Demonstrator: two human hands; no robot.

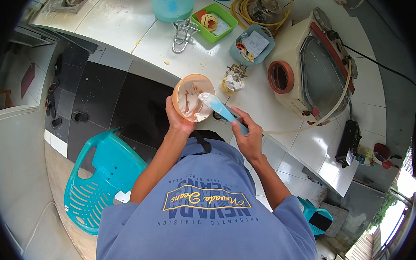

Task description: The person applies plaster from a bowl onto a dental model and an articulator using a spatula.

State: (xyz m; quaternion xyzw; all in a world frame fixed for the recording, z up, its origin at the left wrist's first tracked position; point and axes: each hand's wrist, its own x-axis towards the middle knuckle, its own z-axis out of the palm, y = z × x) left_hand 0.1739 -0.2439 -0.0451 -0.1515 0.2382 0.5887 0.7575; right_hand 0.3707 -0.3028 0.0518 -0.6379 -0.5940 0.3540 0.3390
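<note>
My left hand grips an orange flexible-looking bowl, tilted to show white paste streaked over its inside. My right hand is closed on a light blue spatula, whose broad blade, coated with white paste, is at the bowl's opening. Just beyond the bowl on the counter sits a metal articulator with white and yellow material on it. Part of a dark round object under the spatula is too hidden to make out.
The white tiled counter holds a turquoise tub, green tray, blue container, metal frame, coiled yellow hose and a boxy machine with a hose. A turquoise chair stands at my left.
</note>
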